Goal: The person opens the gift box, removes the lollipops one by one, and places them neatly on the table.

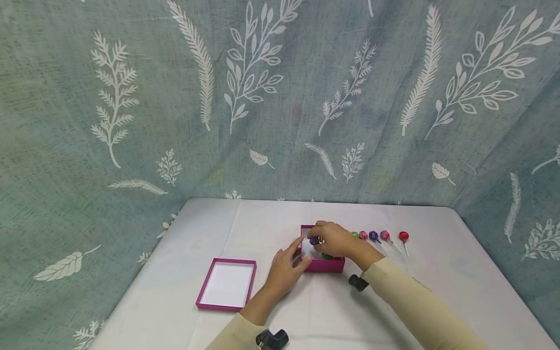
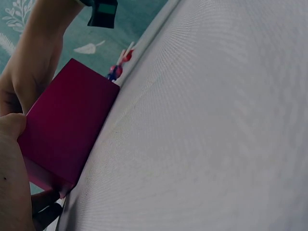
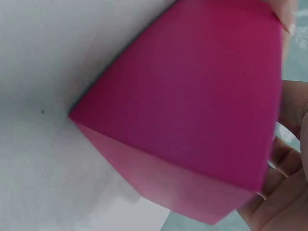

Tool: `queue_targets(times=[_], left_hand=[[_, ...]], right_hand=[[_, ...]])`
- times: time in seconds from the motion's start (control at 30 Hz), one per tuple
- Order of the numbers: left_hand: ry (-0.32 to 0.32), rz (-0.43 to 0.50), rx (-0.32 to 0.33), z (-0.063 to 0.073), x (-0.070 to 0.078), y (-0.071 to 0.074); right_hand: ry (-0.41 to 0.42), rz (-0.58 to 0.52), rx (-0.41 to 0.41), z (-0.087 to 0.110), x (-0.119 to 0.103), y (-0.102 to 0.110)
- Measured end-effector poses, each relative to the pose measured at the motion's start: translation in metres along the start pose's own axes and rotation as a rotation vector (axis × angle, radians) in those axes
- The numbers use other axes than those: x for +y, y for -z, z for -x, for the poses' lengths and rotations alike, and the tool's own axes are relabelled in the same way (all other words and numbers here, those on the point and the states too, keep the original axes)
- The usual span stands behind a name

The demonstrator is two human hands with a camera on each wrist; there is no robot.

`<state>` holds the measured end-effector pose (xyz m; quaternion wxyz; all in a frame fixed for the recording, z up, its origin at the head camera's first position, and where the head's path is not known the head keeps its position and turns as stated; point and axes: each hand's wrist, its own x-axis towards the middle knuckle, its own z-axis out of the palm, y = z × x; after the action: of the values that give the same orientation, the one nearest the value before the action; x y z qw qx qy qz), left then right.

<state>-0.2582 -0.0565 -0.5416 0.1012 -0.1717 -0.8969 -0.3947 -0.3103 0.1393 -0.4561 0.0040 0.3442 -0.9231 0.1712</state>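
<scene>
A magenta box (image 1: 324,266) with a white inside stands open at the top on the white table. The left hand (image 1: 284,270) holds its left side, thumb at the near corner and fingers along the wall. Over the box, the right hand (image 1: 332,238) pinches a lollipop with a dark purple wrapper (image 1: 314,240). Something green (image 1: 325,255) shows inside the box, partly hidden by the right hand. In the left wrist view the box (image 2: 72,120) hides most of the right hand's fingers. The right wrist view shows the box's outer walls (image 3: 192,96) close up.
Right of the box lies a row of lollipops: a green one (image 1: 354,235), pink ones (image 1: 385,235), a blue-purple one (image 1: 374,236) and a red one (image 1: 404,236). The box's lid (image 1: 218,307) rests at the left, white inside up. A leaf-patterned curtain (image 1: 288,121) hangs behind.
</scene>
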Motion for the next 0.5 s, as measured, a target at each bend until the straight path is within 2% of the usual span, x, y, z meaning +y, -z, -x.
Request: queue_targets(times=[0.3, 0.5], left_hand=[[0.000, -0.010, -0.002, -0.003, 0.001, 0.000], [0.020, -0.018, -0.019, -0.002, 0.002, 0.000]], right_hand=[[-0.116, -0.171, 0.083, 0.011, 0.003, 0.021], [-0.132, -0.254, 0.129, 0.025, 0.006, 0.032]])
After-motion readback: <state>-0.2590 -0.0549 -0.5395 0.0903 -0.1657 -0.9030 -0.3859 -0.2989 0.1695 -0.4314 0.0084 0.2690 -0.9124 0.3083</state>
